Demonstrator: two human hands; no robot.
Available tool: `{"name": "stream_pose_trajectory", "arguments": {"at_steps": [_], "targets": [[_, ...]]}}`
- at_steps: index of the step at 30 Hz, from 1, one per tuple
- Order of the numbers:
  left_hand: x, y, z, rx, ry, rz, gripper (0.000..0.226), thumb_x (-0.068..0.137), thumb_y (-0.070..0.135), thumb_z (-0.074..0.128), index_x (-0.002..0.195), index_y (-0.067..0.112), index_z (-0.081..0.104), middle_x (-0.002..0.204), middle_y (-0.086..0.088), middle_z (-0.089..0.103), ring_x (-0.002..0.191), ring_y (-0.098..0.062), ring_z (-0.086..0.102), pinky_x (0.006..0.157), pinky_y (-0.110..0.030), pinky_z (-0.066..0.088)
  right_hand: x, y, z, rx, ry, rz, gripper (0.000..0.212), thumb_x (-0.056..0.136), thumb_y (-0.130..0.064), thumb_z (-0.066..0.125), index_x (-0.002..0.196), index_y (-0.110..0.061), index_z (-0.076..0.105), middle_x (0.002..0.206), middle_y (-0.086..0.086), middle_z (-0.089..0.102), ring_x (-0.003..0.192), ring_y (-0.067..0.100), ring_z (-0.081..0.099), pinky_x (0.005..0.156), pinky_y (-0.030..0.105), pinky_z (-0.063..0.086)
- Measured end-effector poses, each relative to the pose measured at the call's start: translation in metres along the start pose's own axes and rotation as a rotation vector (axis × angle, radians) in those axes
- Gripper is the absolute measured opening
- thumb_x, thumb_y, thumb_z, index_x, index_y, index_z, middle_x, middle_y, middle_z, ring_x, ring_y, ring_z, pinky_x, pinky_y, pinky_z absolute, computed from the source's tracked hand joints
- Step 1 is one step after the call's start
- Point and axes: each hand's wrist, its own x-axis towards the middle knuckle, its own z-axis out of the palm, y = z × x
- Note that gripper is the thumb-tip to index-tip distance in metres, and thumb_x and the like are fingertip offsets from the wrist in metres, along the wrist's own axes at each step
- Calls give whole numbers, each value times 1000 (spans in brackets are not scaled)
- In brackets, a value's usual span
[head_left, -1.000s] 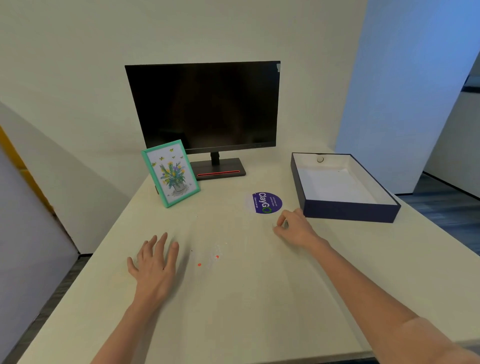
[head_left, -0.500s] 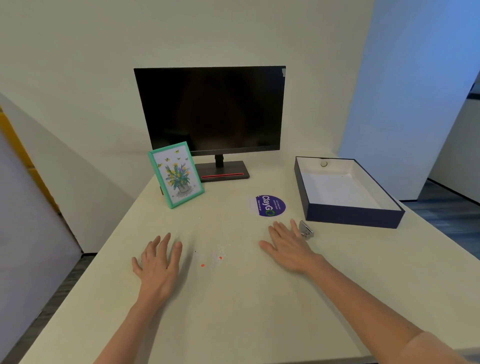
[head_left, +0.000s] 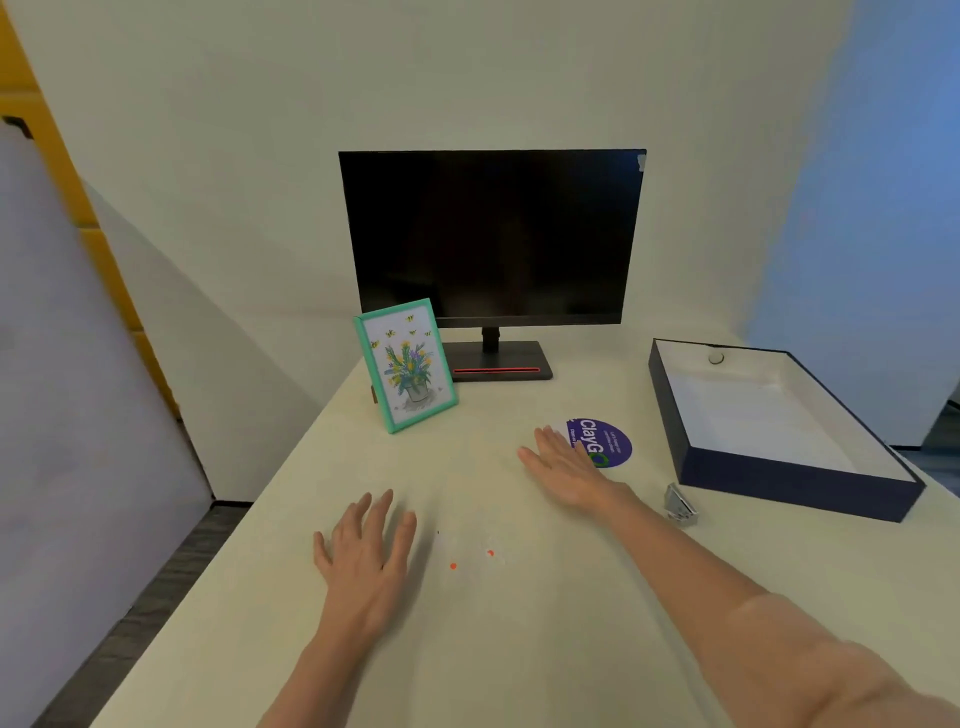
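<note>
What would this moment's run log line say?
left hand flat on cream table | right hand flat, fingertips at round purple sticker | small silver metal object untouched beside navy box

clip (head_left: 680, 505): shiny metal | table (head_left: 519, 649): matt, smooth | sticker (head_left: 605, 441): glossy

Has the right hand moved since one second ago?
Yes. The right hand has moved left, away from the metal clip; its fingers now cover the left edge of the round sticker.
</note>
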Motion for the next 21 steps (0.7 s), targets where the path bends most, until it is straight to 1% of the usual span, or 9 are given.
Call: {"name": "stream_pose_trajectory", "arguments": {"at_steps": [2, 4, 7, 8, 10, 13, 16, 18, 21], "targets": [[1, -1, 0, -2, -1, -1, 48, 98, 45, 33, 144, 34, 34, 154, 3, 25, 145, -11, 14, 118, -39, -11, 16, 0, 5, -34, -37, -1, 69, 99, -54, 13, 153, -15, -2, 161, 2, -8, 148, 12, -10, 120, 37, -9], [2, -2, 0, -6, -12, 1, 48, 98, 47, 31, 144, 34, 33, 154, 4, 24, 145, -10, 13, 118, -39, -11, 20, -8, 10, -31, -58, -60, 70, 98, -57, 13, 153, -17, -2, 161, 0, -9, 147, 9, -12, 120, 35, -10], [2, -4, 1, -38, -33, 3, 50, 96, 54, 27, 143, 37, 33, 154, 7, 25, 145, -7, 10, 118, -38, -10, 5, -28, 20, 14, -121, -210, 70, 96, -60, 13, 153, -22, -1, 161, -7, -10, 145, 3, -13, 120, 31, -9], [2, -3, -1, -73, -46, -12, 49, 97, 54, 27, 142, 38, 33, 154, 8, 25, 145, -6, 10, 118, -38, -10, -5, -35, 25, 15, -155, -266, 69, 96, -59, 14, 153, -23, -1, 160, -8, -10, 145, 1, -13, 120, 29, -9], [9, 1, -4, -112, -96, -24, 44, 100, 47, 27, 143, 37, 34, 154, 10, 24, 145, -5, 9, 119, -39, -7, -29, -45, 34, -26, -196, -377, 67, 97, -58, 16, 153, -23, -1, 160, -10, -9, 144, -2, -13, 119, 27, -9], [37, 9, -6, 1, -201, 23, 46, 102, 41, 24, 146, 29, 31, 158, 9, 20, 148, -9, 8, 120, -42, -2, -70, -55, 42, -130, -233, -499, 69, 97, -56, 14, 153, -20, -3, 160, -9, -10, 144, -2, -14, 118, 24, -10], [71, 19, 1, 119, -294, 83, 50, 102, 42, 21, 149, 25, 27, 160, 7, 16, 148, -11, 6, 121, -43, -1, -104, -58, 43, -157, -276, -571, 83, 85, -67, 5, 153, -20, -5, 159, -9, -14, 142, -5, -17, 116, 20, -13], [88, 25, 8, 213, -365, 129, 53, 102, 43, 20, 151, 23, 22, 161, 5, 12, 149, -12, 4, 121, -43, 0, -118, -58, 43, -140, -314, -613, 86, 82, -69, 4, 152, -21, -6, 158, -11, -15, 141, -8, -18, 117, 19, -11], [109, 29, 21, 346, -427, 195, 56, 102, 43, 19, 153, 19, 16, 161, 3, 8, 149, -14, 2, 120, -43, 0, -125, -52, 36, -12, -318, -582, 78, 87, -65, 10, 152, -25, -3, 157, -19, -12, 138, -15, -16, 117, 18, -9]]}}
